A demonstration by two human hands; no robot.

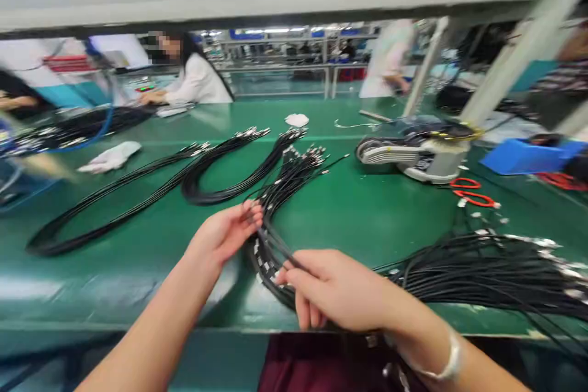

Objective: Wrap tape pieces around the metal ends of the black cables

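Observation:
Black cables (280, 245) run between my two hands above the green table (362, 214). My left hand (236, 226) has its fingers curled round them near their upper part. Lower and to the right, my right hand (331, 288) pinches the cables between thumb and fingers. Under and beyond both hands lies a curved cable bundle (261, 266) with white labels and silvery connector ends. To the left rest two more looped bundles, a short one (197, 190) and a long one (55, 245). A thick pile of black cables (478, 275) lies at the right.
A grey tape-like machine (427, 156) stands at the back right, beside orange-handled scissors (478, 196) and a blue bin (519, 156). A white cloth (110, 156) lies at the left. A shelf beam (275, 3) crosses overhead. A person in white (197, 79) sits across the table.

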